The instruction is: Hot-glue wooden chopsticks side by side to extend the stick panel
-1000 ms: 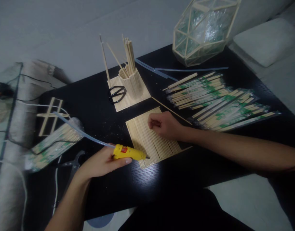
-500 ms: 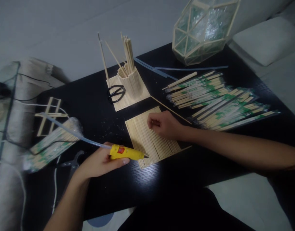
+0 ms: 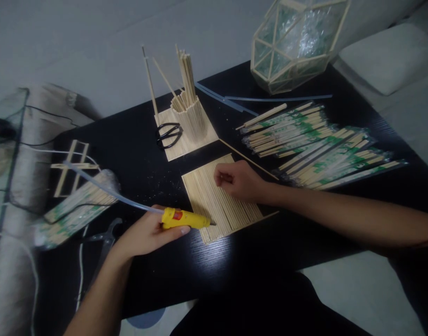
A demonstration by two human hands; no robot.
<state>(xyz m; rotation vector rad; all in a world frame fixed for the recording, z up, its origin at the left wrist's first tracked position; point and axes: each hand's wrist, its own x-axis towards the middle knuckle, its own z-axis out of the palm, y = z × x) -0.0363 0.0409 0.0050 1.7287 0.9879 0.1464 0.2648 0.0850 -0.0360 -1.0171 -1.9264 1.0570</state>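
Note:
My left hand (image 3: 153,233) is wrapped round a yellow glue gun (image 3: 186,219), with a long pale glue stick (image 3: 112,192) coming out of its back. The gun's metal tip is over the lower part of a flat panel of thin wooden sticks (image 3: 217,205) on the black table (image 3: 158,275). On the panel's upper right part rests my right hand (image 3: 237,179), its fingers curled; whatever they may hold is too small to make out. A single thin stick (image 3: 249,158) lies just beyond that hand.
Behind the panel, a stick holder (image 3: 191,121) full of sticks stands on a wooden base with black-handled scissors (image 3: 168,134). Packaged chopsticks (image 3: 326,144) lie at the right, a geometric frame (image 3: 291,51) behind. Pliers (image 3: 107,235), cables and another packet (image 3: 77,210) are at the left.
My left hand and the glue gun have shifted slightly to the right and up over the panel. My right hand has hardly moved.

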